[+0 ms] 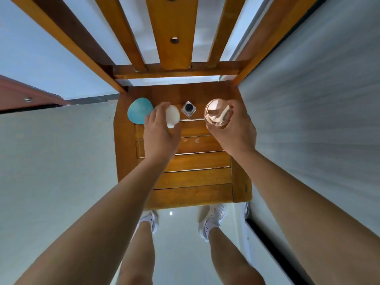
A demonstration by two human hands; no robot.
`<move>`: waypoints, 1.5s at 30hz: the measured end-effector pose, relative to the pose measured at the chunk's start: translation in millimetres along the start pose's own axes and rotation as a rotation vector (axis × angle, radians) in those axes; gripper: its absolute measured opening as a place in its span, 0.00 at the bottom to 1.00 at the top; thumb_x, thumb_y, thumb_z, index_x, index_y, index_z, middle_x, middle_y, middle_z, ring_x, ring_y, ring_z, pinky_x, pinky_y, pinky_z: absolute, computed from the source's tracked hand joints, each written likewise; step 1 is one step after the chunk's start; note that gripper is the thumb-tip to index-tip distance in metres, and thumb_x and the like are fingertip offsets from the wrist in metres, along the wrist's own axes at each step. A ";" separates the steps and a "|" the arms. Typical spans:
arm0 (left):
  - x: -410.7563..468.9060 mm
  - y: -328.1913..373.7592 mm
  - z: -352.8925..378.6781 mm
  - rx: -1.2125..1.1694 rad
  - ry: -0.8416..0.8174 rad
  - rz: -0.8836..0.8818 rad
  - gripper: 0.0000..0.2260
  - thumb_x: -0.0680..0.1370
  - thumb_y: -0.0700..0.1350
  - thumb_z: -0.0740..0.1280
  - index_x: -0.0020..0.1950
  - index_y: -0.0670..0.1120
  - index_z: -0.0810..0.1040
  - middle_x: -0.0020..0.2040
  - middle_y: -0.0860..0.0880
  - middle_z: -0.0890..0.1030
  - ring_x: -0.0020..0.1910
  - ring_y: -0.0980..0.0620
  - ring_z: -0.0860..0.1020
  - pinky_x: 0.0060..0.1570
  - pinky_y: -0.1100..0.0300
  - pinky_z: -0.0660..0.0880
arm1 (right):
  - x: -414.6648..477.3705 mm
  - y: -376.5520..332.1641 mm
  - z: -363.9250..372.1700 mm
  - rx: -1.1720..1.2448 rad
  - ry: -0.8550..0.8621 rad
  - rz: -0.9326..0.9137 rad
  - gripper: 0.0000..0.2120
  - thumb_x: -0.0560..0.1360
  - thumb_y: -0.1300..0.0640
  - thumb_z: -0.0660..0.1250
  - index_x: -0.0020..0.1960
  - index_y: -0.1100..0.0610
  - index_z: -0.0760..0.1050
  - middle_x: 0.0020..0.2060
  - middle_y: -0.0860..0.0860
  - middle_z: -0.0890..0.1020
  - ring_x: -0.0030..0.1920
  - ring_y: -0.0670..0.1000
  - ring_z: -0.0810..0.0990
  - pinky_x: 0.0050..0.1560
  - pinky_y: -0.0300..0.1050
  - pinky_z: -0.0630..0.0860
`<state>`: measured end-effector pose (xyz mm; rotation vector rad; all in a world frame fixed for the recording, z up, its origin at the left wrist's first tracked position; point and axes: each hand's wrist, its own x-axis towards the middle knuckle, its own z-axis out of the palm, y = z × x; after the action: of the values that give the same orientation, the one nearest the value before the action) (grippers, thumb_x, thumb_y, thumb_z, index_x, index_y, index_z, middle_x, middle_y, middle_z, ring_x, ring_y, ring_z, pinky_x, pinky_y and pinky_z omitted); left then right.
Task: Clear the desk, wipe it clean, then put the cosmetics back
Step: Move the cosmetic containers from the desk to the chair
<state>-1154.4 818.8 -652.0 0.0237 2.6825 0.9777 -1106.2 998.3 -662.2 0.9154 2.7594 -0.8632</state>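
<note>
Left hand [159,131] grip holding white egg-shaped sponge [172,116], right hand [233,130] grip holding pink-capped bottle [218,113], probably toner; best lowered upright onto chair seat [195,177].

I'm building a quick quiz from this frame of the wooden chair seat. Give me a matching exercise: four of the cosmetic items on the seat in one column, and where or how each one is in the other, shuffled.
Items:
1. blue shell-shaped case
2. white egg-shaped item
3. small square glass bottle with dark cap
4. pink clear round container

States:
A. gripped by the right hand
B. lying at the left end of the row, no hand on it
C. gripped by the left hand
D. standing untouched between the two hands

Pairs: 1-B, 2-C, 3-D, 4-A
</note>
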 end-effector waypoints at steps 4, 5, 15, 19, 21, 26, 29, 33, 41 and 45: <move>16.5 5.1 17.1 0.024 0.043 0.008 0.28 0.77 0.39 0.70 0.75 0.49 0.65 0.74 0.48 0.68 0.71 0.47 0.67 0.67 0.52 0.69 | 22.7 0.8 14.8 0.014 0.077 -0.005 0.37 0.66 0.40 0.78 0.69 0.46 0.66 0.64 0.47 0.78 0.60 0.51 0.78 0.47 0.40 0.75; 18.4 4.0 21.2 0.044 0.033 -0.004 0.28 0.78 0.38 0.69 0.76 0.49 0.64 0.76 0.48 0.66 0.73 0.47 0.66 0.68 0.53 0.68 | 24.6 2.1 19.1 0.012 0.076 -0.005 0.36 0.66 0.40 0.78 0.69 0.46 0.66 0.64 0.47 0.78 0.61 0.51 0.78 0.47 0.38 0.73; -13.2 18.6 -6.8 -0.028 0.041 0.017 0.27 0.80 0.51 0.67 0.77 0.51 0.62 0.79 0.52 0.62 0.76 0.49 0.62 0.70 0.54 0.63 | -22.5 -5.2 -11.2 0.058 -0.062 0.043 0.44 0.71 0.32 0.69 0.79 0.41 0.50 0.78 0.45 0.63 0.74 0.51 0.69 0.66 0.58 0.75; -73.6 21.2 -47.9 -0.132 0.066 0.003 0.24 0.81 0.54 0.63 0.76 0.51 0.64 0.77 0.51 0.65 0.75 0.51 0.64 0.70 0.52 0.65 | -79.6 -15.9 -43.4 0.100 -0.098 0.021 0.39 0.73 0.28 0.62 0.77 0.37 0.49 0.76 0.45 0.66 0.73 0.52 0.70 0.66 0.60 0.74; -104.9 23.8 -76.7 -0.114 0.056 -0.054 0.25 0.81 0.56 0.59 0.76 0.51 0.64 0.78 0.51 0.64 0.75 0.50 0.64 0.71 0.49 0.65 | -106.9 -28.0 -63.7 0.092 -0.146 -0.031 0.38 0.73 0.29 0.60 0.78 0.39 0.51 0.77 0.46 0.65 0.74 0.53 0.69 0.67 0.57 0.72; -169.1 54.9 -178.8 -0.034 0.134 -0.171 0.23 0.83 0.53 0.60 0.77 0.47 0.65 0.77 0.49 0.65 0.75 0.48 0.65 0.72 0.47 0.65 | -160.8 -100.3 -132.1 0.050 -0.225 -0.256 0.33 0.78 0.34 0.60 0.78 0.44 0.57 0.78 0.45 0.62 0.76 0.50 0.63 0.70 0.56 0.71; -196.0 74.2 -249.9 -0.038 0.278 -0.195 0.23 0.83 0.54 0.59 0.76 0.46 0.67 0.76 0.47 0.67 0.74 0.47 0.66 0.73 0.45 0.65 | -180.0 -165.8 -165.3 -0.002 -0.248 -0.448 0.31 0.79 0.34 0.57 0.78 0.44 0.58 0.79 0.45 0.60 0.78 0.50 0.60 0.72 0.56 0.69; -225.5 71.1 -344.9 -0.037 0.469 -0.193 0.24 0.82 0.57 0.56 0.75 0.48 0.67 0.76 0.48 0.68 0.75 0.47 0.66 0.72 0.42 0.66 | -201.9 -274.0 -182.5 0.008 -0.226 -0.746 0.29 0.80 0.34 0.55 0.78 0.43 0.58 0.80 0.47 0.59 0.79 0.53 0.59 0.73 0.54 0.63; -333.5 -44.7 -548.5 0.020 0.885 -0.282 0.20 0.83 0.50 0.60 0.74 0.45 0.70 0.73 0.46 0.72 0.73 0.44 0.67 0.70 0.44 0.67 | -325.3 -506.0 -143.1 0.120 -0.223 -1.309 0.24 0.82 0.42 0.60 0.75 0.50 0.67 0.75 0.51 0.69 0.72 0.53 0.69 0.66 0.52 0.73; -404.1 -115.1 -627.0 0.061 1.050 -0.380 0.20 0.83 0.49 0.60 0.72 0.43 0.71 0.72 0.45 0.72 0.72 0.43 0.68 0.71 0.47 0.65 | -409.8 -602.2 -93.4 0.234 -0.323 -1.534 0.24 0.80 0.48 0.66 0.74 0.55 0.71 0.74 0.55 0.70 0.72 0.55 0.70 0.68 0.53 0.71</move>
<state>-927.3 291.2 -162.4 -1.2581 3.3675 0.9238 -1115.0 442.3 -182.5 -1.4690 2.6350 -1.2277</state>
